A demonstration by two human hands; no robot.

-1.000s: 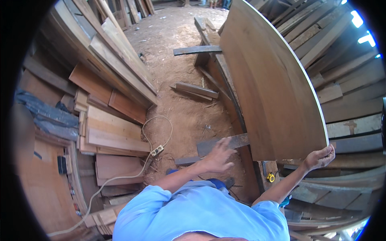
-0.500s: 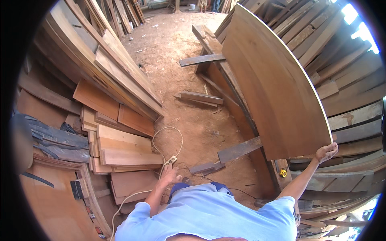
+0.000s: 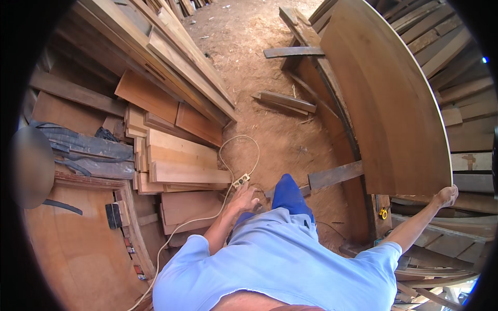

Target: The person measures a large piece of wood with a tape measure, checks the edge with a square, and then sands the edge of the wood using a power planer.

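Observation:
A large curved brown wooden panel (image 3: 394,114) with a pale edge leans over the long wooden bench on the right. At its near right corner my right hand (image 3: 447,197) is closed around the edge. My left hand (image 3: 244,199) hangs low on the left with its fingers apart, and nothing shows in it. Just beyond those fingertips is a cream power strip (image 3: 241,180) with its looped cord; whether they touch it I cannot tell. A yellow tape measure (image 3: 383,213) lies on the near end of the bench (image 3: 383,202), beside the panel's lower edge.
Stacked pale planks (image 3: 181,155) and long leaning boards (image 3: 176,72) fill the left side. Dark crosspieces (image 3: 337,175) jut from the bench over the dirt floor. Short timber pieces (image 3: 285,103) lie ahead. More timber (image 3: 467,129) is piled at the far right.
My view has turned, so the surroundings sit lower left or farther right. A blue trouser leg has come forward below me. My right hand keeps its hold on the panel's corner.

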